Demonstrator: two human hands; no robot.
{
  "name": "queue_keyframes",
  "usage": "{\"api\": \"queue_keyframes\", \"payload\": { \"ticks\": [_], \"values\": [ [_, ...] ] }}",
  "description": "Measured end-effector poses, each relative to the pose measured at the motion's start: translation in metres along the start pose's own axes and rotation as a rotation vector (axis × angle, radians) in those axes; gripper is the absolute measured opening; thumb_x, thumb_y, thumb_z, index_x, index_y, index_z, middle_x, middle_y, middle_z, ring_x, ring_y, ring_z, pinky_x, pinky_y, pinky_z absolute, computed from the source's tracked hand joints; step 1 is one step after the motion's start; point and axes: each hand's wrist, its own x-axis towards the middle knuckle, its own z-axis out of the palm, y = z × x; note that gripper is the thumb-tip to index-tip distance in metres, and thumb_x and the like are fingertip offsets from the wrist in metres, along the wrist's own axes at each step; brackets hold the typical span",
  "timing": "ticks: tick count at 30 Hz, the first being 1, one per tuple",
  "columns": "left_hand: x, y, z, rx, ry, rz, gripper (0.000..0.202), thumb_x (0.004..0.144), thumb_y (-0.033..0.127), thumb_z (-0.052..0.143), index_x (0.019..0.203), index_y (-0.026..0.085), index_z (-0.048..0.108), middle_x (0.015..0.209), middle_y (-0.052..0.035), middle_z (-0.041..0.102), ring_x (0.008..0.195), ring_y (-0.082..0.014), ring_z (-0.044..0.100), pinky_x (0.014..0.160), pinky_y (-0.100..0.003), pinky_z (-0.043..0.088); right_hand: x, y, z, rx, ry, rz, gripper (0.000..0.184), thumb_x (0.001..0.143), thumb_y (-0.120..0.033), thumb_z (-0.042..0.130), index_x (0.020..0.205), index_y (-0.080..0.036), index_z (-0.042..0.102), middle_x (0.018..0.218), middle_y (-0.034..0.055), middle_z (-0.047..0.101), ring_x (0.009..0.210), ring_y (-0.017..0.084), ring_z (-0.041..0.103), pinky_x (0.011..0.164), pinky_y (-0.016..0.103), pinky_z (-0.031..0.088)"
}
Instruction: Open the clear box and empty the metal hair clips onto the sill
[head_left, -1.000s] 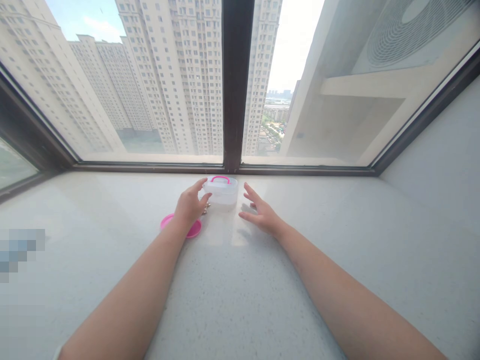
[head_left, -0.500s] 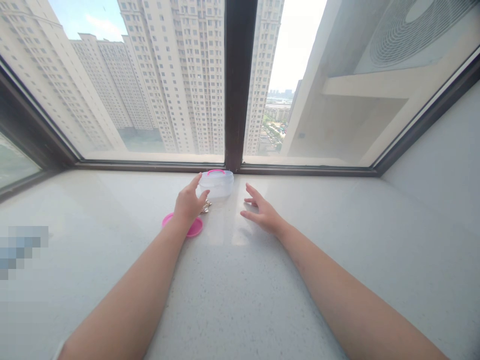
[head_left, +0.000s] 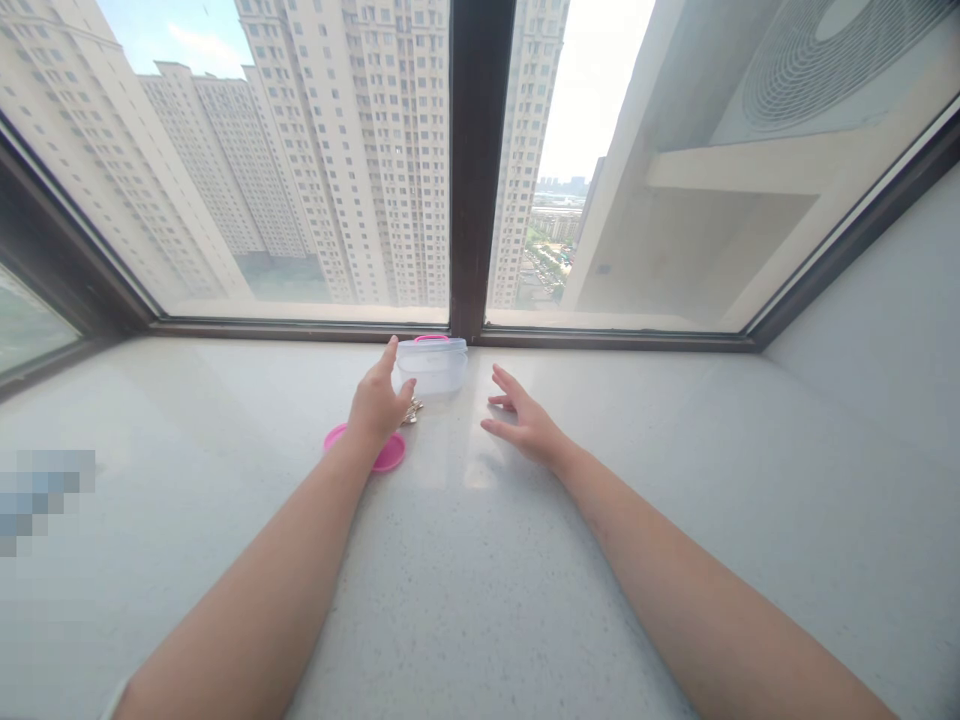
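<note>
A clear plastic box with a pink handle on its lid stands against the window frame. My left hand is at the box's left side, thumb and index finger apart, with the index fingertip at the lid's left edge; whether it touches is hard to tell. Beside the thumb lies a small pile of metal pieces, partly hidden by the hand. Under my left wrist sits a pink round lid or dish, partly covered. To the right of the box, my right hand is open over the sill, fingers spread, holding nothing.
The white speckled sill runs up to the dark window frame. A white wall closes the right side. A blurred pixelated patch covers something at the left.
The front edge of the box's lid shows higher, and the handle has slipped partly behind it. My left hand has shifted very slightly; my right hand stays in place.
</note>
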Motion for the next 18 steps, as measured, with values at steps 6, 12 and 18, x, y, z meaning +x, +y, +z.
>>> {"api": "queue_keyframes", "payload": {
  "ticks": [6,12,18],
  "values": [
    [0.002,0.014,-0.011,-0.026,0.239,0.079,0.036,0.081,0.024,0.058,0.115,0.012,0.057,0.099,-0.0119,0.062,0.087,-0.0236,0.059,0.083,-0.038,0.048,0.003,0.003,0.001,0.054,0.111,-0.007,0.078,0.078,-0.034,0.068,0.145,-0.025,0.031,0.146,0.0169,0.042,0.111,0.025,0.059,0.095,0.043,0.046],
    [-0.022,0.068,-0.011,-0.191,-0.084,0.132,0.022,0.09,0.024,0.044,0.074,0.018,0.058,0.073,-0.003,0.057,0.073,-0.0189,0.054,0.069,-0.031,0.04,0.007,0.002,-0.006,-0.015,0.343,0.081,0.02,0.08,-0.036,0.06,0.077,-0.016,0.062,0.077,0.0063,0.067,0.069,0.017,0.059,0.065,0.029,0.045],
    [-0.049,0.102,0.003,-0.575,-0.687,0.059,0.041,0.092,0.04,0.043,0.063,0.016,0.059,0.055,0.0031,0.048,0.055,-0.0119,0.046,0.056,-0.024,0.034,0.007,0.0,-0.004,-0.033,0.206,0.084,0.048,0.086,-0.043,0.049,0.045,-0.019,0.046,0.041,-0.0026,0.043,0.044,0.011,0.04,0.05,0.026,0.032]
  ]
}}
